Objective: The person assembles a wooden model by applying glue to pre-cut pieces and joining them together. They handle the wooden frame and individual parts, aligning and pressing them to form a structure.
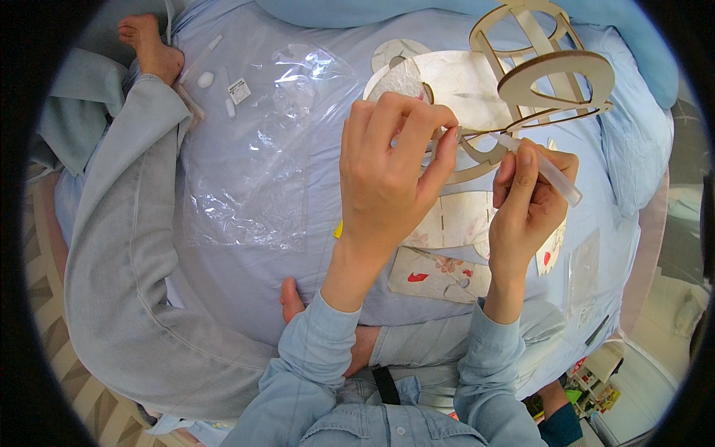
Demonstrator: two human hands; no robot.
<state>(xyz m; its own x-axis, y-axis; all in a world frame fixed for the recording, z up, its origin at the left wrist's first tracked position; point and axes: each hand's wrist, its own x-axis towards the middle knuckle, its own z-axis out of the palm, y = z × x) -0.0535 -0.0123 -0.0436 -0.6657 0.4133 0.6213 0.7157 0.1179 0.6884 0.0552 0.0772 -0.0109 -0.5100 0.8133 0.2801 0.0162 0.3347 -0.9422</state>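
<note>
A light wooden frame (555, 78) of thin cut rings and slats stands tilted on the bed at the upper right. My left hand (395, 160) is closed, its thumb and forefinger pinching the lower left end of that frame; the exact spot is partly covered by the fingers. In my closed right hand (530, 190) is a translucent white glue tube (560, 179). Its narrow nozzle points left and meets, or almost meets, a joint of the frame. Behind my left hand lies a cream patterned panel (465, 82), partly hidden.
Flower-patterned panels (439, 274) lie below the frame. A crinkled clear plastic bag (246, 179) spreads across the blue sheet, with a small white tube (229, 104) and a printed label (238, 91) near my bent left leg (134, 223). Another clear wrapper (583, 272) lies right.
</note>
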